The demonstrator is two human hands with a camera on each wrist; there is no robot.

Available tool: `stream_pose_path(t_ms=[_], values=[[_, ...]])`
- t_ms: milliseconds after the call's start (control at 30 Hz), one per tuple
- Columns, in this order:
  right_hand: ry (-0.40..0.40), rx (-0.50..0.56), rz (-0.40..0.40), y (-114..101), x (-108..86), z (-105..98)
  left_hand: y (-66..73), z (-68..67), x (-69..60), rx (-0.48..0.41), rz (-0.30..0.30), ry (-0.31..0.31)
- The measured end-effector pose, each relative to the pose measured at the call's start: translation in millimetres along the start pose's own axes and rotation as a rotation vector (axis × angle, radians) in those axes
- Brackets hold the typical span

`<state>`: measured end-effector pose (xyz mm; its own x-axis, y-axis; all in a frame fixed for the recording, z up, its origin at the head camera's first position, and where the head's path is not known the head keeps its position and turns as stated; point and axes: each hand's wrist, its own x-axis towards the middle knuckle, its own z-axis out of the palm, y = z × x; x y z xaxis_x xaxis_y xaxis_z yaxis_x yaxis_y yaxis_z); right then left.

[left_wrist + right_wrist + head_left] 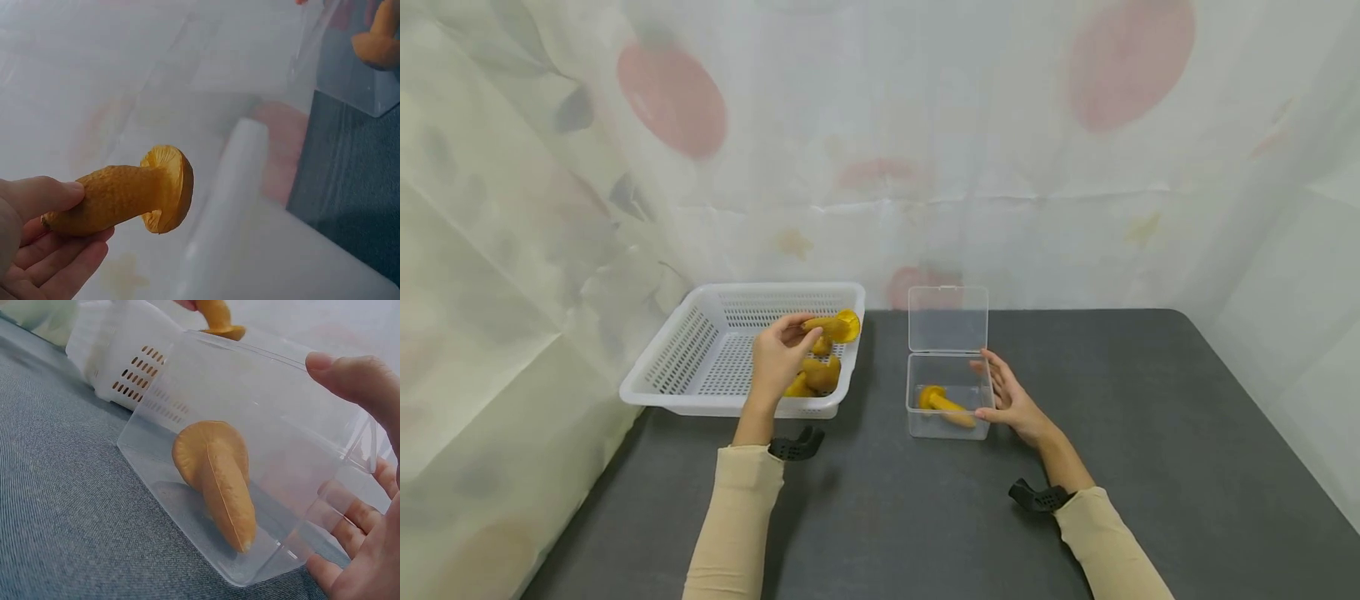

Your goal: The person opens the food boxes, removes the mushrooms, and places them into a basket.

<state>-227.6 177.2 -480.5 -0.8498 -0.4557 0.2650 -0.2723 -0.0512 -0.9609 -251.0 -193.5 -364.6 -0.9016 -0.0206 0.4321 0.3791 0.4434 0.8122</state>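
My left hand (777,358) pinches a yellow-brown mushroom (827,327) by its stem, thumb on one side and fingers on the other. This mushroom is held above the right part of a white slotted basket (700,406), its gilled cap pointing right. My right hand (1021,408) grips the right side of a clear plastic box (913,382), with the thumb at the front and the fingers farther back. Inside the box lies a single mushroom (228,494) on its side. The box's hinged lid (948,320) stands raised at the back.
Several more mushrooms (822,375) lie in the basket's right end, partly hidden by the left hand and the held mushroom. A dark table (880,517) bears both containers, with a gap between them. Patterned pale curtains (880,125) hang behind and beside it.
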Motion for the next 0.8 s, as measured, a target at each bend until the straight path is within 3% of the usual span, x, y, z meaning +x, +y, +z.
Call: stream_pose_path(t_ms=[267,467,633,800], values=[[-0.007,0.015,-0.009,1,-0.3,-1,-13.6,-0.4,4.3,0.102,-0.078,0.054],[-0.007,-0.004,-0.014,3,-0.1,-1,-24.3,2.7,8.0,0.128,-0.142,0.06],[-0.006,0.007,0.0,1,0.0,-1,-28.1,2.7,6.7,0.139,-0.139,0.036],[-0.005,0.029,0.016,-2,-1.1,0,-23.7,2.7,1.7,0.165,-0.095,0.034]])
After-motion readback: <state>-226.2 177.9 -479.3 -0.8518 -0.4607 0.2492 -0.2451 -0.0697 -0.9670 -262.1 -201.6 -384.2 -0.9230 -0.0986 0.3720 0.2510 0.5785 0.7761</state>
